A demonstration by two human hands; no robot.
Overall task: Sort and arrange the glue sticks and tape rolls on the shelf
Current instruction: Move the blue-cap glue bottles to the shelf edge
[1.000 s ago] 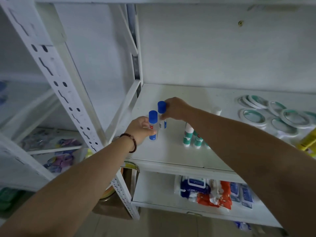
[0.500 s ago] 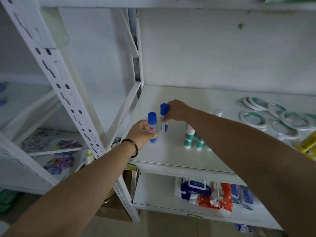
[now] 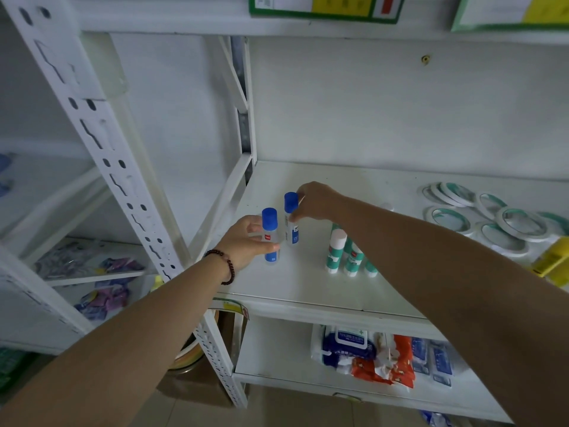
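Two blue-capped glue sticks stand upright at the left of the white shelf (image 3: pixel 308 291). My left hand (image 3: pixel 246 241) grips the nearer blue-capped glue stick (image 3: pixel 270 232) around its body. Just behind it, my right hand (image 3: pixel 314 201) pinches the farther blue-capped glue stick (image 3: pixel 291 215) near its cap. Right of them stands a cluster of green-and-white glue sticks (image 3: pixel 345 257), partly hidden by my right forearm. Several white tape rolls (image 3: pixel 480 217) with teal cores lie flat at the shelf's right.
A white perforated upright (image 3: pixel 123 186) and a diagonal brace (image 3: pixel 221 204) border the shelf on the left. Yellow packaging (image 3: pixel 551 260) sits at the right edge. The lower shelf holds wipe packs (image 3: pixel 369 355). Bare shelf surface lies behind and in front of the glue sticks.
Both hands have stayed on the two blue-capped glue sticks, which now stand on the shelf a little closer together. The view has tilted upward.
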